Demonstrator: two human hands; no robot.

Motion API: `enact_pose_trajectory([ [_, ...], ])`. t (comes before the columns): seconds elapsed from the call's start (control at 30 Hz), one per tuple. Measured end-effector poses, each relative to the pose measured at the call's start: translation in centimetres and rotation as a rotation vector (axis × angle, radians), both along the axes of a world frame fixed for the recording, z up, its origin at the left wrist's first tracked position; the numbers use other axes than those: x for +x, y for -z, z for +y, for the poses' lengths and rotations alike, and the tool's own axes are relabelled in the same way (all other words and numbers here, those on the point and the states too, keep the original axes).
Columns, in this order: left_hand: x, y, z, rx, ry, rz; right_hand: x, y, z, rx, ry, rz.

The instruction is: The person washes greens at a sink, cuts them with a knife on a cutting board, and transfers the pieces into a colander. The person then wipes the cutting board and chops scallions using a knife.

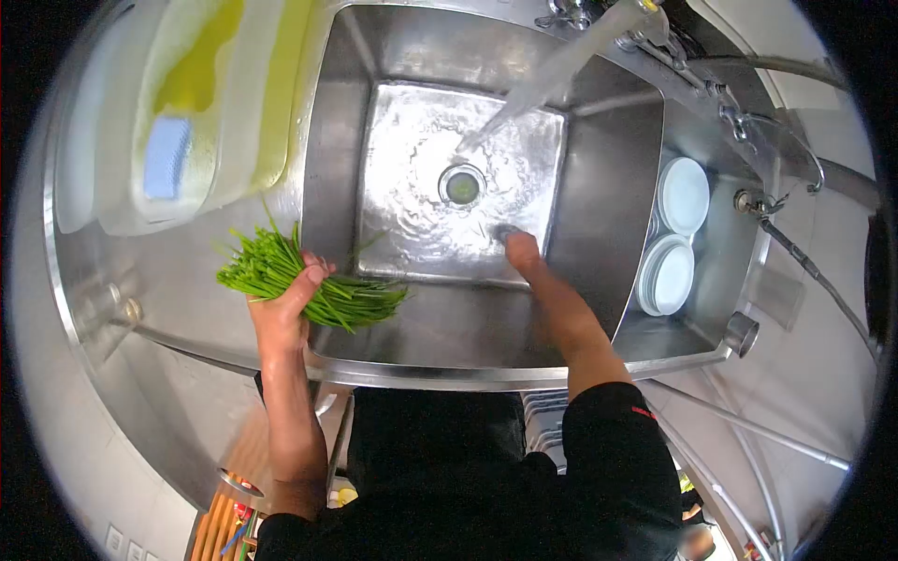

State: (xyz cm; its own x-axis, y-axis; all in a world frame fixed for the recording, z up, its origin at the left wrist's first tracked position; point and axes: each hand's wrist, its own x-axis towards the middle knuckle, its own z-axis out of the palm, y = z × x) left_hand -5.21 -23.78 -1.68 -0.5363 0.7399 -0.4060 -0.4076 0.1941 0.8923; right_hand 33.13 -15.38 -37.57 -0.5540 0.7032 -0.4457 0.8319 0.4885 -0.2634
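Observation:
My left hand (295, 290) is closed around a bunch of green chives (257, 266), held over the front left rim of the steel sink (599, 178). The cut ends spread to the left, and the long thin leaves hang to the right over the basin. My right hand (522, 251) reaches down into the basin, close to its wet floor. Motion smears its fingers; a small greyish patch shows at their tips, and I cannot make out what it is. The round drain (462, 187) lies left of and beyond this hand. Water streams (552, 79) from the faucet into the basin.
Pale plastic tubs (253, 112) stand left of the sink; a light blue sponge (168, 157) lies in one. A smaller basin at right holds stacked white dishes (683, 196). Taps (739, 117) and a hose (814, 271) run along the back right. A metal cup (741, 334) sits at the right corner.

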Motion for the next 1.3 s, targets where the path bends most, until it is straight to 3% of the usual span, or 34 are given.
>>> enact_pose_trajectory([
  [0.1,-0.4,0.9,-0.1,-0.012,0.055,0.051,0.5,1.5,-0.1,-0.011,-0.029,0.002],
  [0.2,0.0,1.2,0.0,-0.038,0.057,0.03,0.1,1.7,-1.3,-0.028,-0.295,-0.088],
  [0.23,0.1,1.3,-0.1,-0.038,0.05,0.021,0.1,1.8,-1.6,0.023,-0.273,-0.067],
  [0.33,0.5,1.5,-0.1,-0.038,0.033,-0.01,-0.8,1.4,-0.7,-0.061,-0.121,-0.063],
  [0.43,0.4,1.1,0.1,-0.045,0.011,-0.021,-3.6,-1.0,1.5,0.086,0.289,0.271],
  [0.53,0.3,0.9,0.0,-0.032,0.007,-0.022,-5.9,-1.2,3.8,0.014,0.491,0.418],
  [0.63,0.1,1.4,-0.1,-0.036,0.018,-0.003,-8.2,3.4,3.7,-0.212,0.726,0.388],
  [0.67,0.0,1.6,-0.2,-0.039,0.022,0.0,-9.6,4.5,3.4,-0.211,0.814,0.419],
  [0.73,-0.1,1.9,-0.5,-0.05,0.03,0.009,-12.3,4.7,3.0,0.043,0.718,0.334],
  [0.77,-0.1,1.9,-0.7,-0.057,0.034,0.015,-14.3,1.1,3.3,0.012,0.87,0.311],
  [0.9,0.0,1.7,-0.9,-0.098,-0.006,0.031,-17.0,3.1,3.7,-0.068,1.053,0.1],
  [1.0,-0.7,2.3,-1.4,-0.098,0.045,0.037,-16.7,6.0,3.5,0.136,0.713,0.064],
  [1.1,-0.3,1.5,-1.3,-0.116,-0.039,0.009,-15.8,4.6,5.4,0.029,0.562,0.096],
  [1.2,-0.9,-0.2,-1.5,-0.088,-0.036,0.019,-13.2,5.7,9.5,-0.041,-0.026,-0.086],
  [1.23,-1.3,-0.6,-1.8,-0.096,-0.024,0.066,-12.9,5.6,10.8,-0.228,0.259,0.101],
  [1.3,-2.3,-2.0,-2.6,-0.067,-0.003,0.096,-14.3,-1.9,11.6,-0.724,0.964,0.53],
])
